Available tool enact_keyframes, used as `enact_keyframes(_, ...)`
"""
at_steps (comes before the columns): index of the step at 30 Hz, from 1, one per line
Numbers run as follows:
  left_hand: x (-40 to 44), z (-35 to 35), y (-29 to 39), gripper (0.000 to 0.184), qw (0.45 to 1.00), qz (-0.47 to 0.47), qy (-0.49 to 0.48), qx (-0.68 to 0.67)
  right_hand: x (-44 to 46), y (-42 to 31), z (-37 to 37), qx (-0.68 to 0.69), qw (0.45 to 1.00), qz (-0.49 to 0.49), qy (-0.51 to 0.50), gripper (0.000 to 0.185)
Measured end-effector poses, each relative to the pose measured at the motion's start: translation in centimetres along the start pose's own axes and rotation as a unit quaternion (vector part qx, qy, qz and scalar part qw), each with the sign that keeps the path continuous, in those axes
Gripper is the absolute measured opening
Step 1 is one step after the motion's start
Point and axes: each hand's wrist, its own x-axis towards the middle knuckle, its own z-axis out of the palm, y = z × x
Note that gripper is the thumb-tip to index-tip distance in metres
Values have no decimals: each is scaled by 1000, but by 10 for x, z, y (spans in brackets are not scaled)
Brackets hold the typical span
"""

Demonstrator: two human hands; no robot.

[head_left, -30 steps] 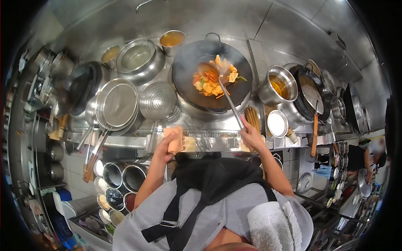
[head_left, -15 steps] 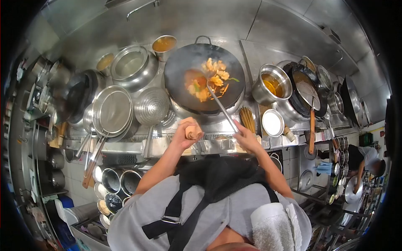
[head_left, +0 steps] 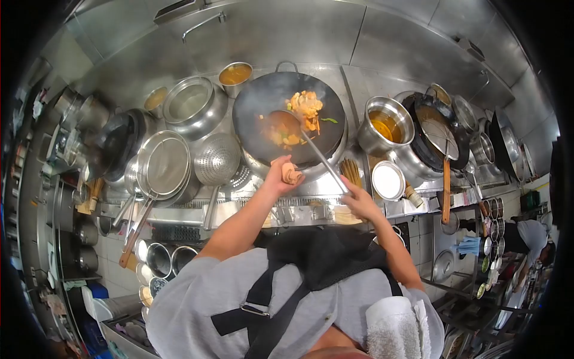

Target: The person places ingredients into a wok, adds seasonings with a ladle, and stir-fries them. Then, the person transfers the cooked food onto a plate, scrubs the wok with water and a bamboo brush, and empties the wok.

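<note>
A black wok [head_left: 248, 122] with a loop handle at its far side sits on the stove, steam rising from it. In it lie orange and pale food pieces [head_left: 306, 106] with bits of green. My right hand [head_left: 359, 200] is closed round the long handle of a ladle [head_left: 326, 161], whose bowl rests among the food. My left hand [head_left: 281, 178] is closed on a peach-coloured folded cloth [head_left: 291, 173] at the wok's near edge. Whether a wok handle lies under the cloth is hidden.
A perforated skimmer [head_left: 216, 158] and mesh strainers [head_left: 162, 164] stand left of the wok. To the right are a pot of yellow liquid [head_left: 385, 124], a white-filled container [head_left: 388, 180] and a bamboo brush [head_left: 350, 172]. Another person [head_left: 529, 239] bends at far right.
My left hand and the cloth have moved right and forward to the wok's near edge. The ladle's bowl has shifted left, and the food is bunched more to the back right.
</note>
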Motion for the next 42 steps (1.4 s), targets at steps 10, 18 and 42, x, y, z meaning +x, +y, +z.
enact_keyframes(10, -48, -5, -41, 4, 994, 91, -52, -11, -41, 4, -1, -81, 990, -100, 61, 70)
enact_keyframes(18, -72, -7, -40, 5, 997, 71, -37, 14, -110, -27, -22, -118, 991, -60, -34, 72)
enact_keyframes(42, -68, -21, 3, 10, 997, 65, -36, 22, -118, -28, -3, -242, 965, -60, 86, 61)
